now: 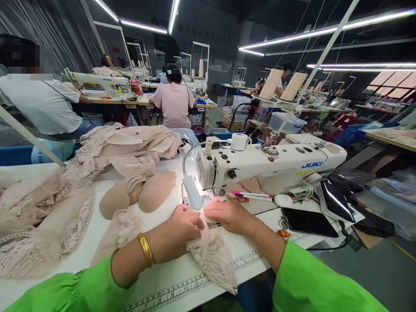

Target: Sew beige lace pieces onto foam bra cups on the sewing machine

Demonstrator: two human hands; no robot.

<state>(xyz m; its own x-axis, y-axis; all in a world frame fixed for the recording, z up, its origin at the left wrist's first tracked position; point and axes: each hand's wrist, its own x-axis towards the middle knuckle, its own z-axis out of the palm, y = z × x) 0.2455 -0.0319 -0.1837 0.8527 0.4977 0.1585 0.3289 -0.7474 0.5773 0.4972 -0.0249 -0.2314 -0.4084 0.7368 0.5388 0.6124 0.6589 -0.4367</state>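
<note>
- Green sleeves fill the bottom edge, and both hands sit right in front of the needle end of the Juki sewing machine.
- Left hand has its fingers curled down onto the lace piece, pinning it flat to the worktop; there's a gold bangle on that wrist.
- Right hand lies flat beside it, fingers stretched toward the needle and pressing the narrow pale strip that leads up under the machine's small lamp.
- Looks to me like the feeding stage of a seam: the edge is lined up at the foot, though the lamp hides the needle itself, so I can't tell if it's actually stitching.
- Next bit probably calls for both hands sliding the fabric forward evenly, keeping the edge straight and fingertips out of the needle's path.
- Lace itself is beige-pink, thin, scalloped and floppy, and its lower end droops over the worktop's front edge across the printed ruler.
- More of the same lace and two moulded cups are piled to the left.
</note>
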